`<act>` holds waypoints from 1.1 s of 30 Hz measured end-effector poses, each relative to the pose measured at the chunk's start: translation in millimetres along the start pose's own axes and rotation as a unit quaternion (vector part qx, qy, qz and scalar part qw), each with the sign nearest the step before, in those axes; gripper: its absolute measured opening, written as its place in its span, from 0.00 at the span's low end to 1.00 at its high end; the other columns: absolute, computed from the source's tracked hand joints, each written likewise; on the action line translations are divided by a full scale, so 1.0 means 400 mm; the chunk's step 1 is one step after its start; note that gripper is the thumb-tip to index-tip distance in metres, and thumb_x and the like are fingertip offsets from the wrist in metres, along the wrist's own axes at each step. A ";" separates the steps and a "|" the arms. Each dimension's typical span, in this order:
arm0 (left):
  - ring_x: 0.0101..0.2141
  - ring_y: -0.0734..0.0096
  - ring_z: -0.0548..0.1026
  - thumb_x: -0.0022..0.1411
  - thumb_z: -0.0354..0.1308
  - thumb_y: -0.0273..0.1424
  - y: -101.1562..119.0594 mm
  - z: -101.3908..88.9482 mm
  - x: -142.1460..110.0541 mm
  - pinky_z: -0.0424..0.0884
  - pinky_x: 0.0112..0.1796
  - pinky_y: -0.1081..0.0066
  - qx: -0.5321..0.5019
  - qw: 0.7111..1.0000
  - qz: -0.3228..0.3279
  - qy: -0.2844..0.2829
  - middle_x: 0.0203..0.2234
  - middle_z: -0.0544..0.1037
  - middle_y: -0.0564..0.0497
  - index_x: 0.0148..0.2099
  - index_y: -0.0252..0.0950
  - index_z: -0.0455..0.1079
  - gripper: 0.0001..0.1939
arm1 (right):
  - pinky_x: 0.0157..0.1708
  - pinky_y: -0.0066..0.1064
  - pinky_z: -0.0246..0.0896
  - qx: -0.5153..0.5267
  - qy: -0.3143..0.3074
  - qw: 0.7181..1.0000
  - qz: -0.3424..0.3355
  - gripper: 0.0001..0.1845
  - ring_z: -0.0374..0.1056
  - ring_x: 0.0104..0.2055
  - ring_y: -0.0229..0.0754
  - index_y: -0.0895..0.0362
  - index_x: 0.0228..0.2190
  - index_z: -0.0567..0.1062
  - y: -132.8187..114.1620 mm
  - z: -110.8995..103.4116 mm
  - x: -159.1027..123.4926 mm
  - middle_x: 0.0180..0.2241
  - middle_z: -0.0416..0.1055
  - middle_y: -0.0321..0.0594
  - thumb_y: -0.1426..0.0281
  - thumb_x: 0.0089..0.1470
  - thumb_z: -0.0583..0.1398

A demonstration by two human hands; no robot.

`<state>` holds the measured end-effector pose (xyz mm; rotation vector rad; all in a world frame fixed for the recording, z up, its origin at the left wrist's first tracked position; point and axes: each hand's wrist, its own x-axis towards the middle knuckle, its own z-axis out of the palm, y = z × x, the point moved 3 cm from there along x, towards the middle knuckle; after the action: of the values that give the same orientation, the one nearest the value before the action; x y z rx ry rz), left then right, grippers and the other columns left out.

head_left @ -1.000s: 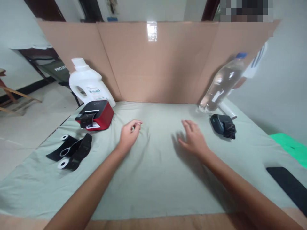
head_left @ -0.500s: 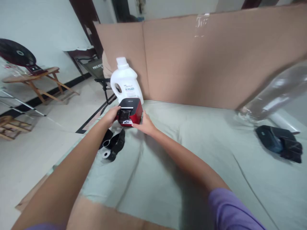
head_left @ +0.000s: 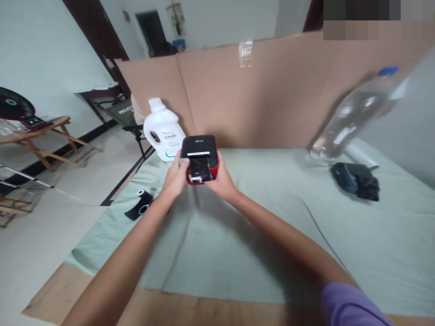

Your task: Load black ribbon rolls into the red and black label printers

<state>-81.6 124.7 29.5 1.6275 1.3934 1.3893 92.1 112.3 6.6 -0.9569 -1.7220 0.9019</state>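
Observation:
A small black-topped label printer with red sides is raised above the green cloth, gripped between both hands. Dark, shiny film covers part of its front. My left hand wraps its left side, thumb near the front edge. On the opposite side, my right hand clasps the red casing, its fingers partly hidden underneath. Left of my left forearm, a black strip with rolls lies on the cloth, one end partly covered by the arm. Behind the printer and to its left stands a white detergent jug.
A cardboard panel stands along the back of the green cloth. At right are a clear bottle with a blue cap and a dark device. A fan sits on a wooden stool at far left.
Both hands have lifted the printer and brought it rightward and closer, away from the jug. The camera view has shifted too. The black strip now lies left of my left forearm.

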 end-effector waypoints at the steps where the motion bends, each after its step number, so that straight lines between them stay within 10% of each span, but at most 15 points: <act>1: 0.66 0.56 0.64 0.69 0.54 0.44 0.026 0.056 -0.035 0.58 0.66 0.59 0.011 0.999 0.036 -0.015 0.62 0.72 0.46 0.66 0.41 0.66 0.27 | 0.65 0.48 0.56 -0.002 0.038 0.999 -0.020 0.55 0.56 0.69 0.58 0.52 0.70 0.45 -0.016 -0.063 -0.042 0.69 0.56 0.50 0.57 0.53 0.68; 6: 0.72 0.59 0.48 0.70 0.49 0.53 0.082 0.346 -0.205 0.48 0.70 0.61 -0.078 0.986 0.113 -0.096 0.73 0.53 0.43 0.76 0.40 0.45 0.40 | 0.65 0.48 0.57 -0.076 0.177 0.981 -0.037 0.52 0.63 0.65 0.58 0.53 0.68 0.52 -0.008 -0.294 -0.278 0.65 0.62 0.52 0.59 0.49 0.69; 10: 0.73 0.57 0.46 0.72 0.49 0.48 0.083 0.471 -0.281 0.44 0.71 0.59 -0.150 0.972 0.126 -0.131 0.74 0.47 0.45 0.77 0.41 0.43 0.39 | 0.62 0.56 0.60 -0.129 0.254 0.958 -0.024 0.52 0.65 0.63 0.63 0.58 0.68 0.53 0.053 -0.365 -0.400 0.63 0.63 0.57 0.58 0.48 0.67; 33: 0.72 0.59 0.50 0.71 0.49 0.41 0.004 0.463 -0.318 0.47 0.70 0.60 -0.161 0.983 0.049 -0.076 0.73 0.54 0.47 0.76 0.39 0.47 0.35 | 0.61 0.55 0.62 -0.145 0.250 0.957 -0.002 0.49 0.64 0.63 0.60 0.54 0.67 0.54 0.099 -0.302 -0.416 0.63 0.64 0.52 0.62 0.49 0.66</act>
<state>103.7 39.8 -65.2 1.5656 0.9569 1.4278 256.9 -1.3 -54.8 -1.2495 -1.4320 0.3559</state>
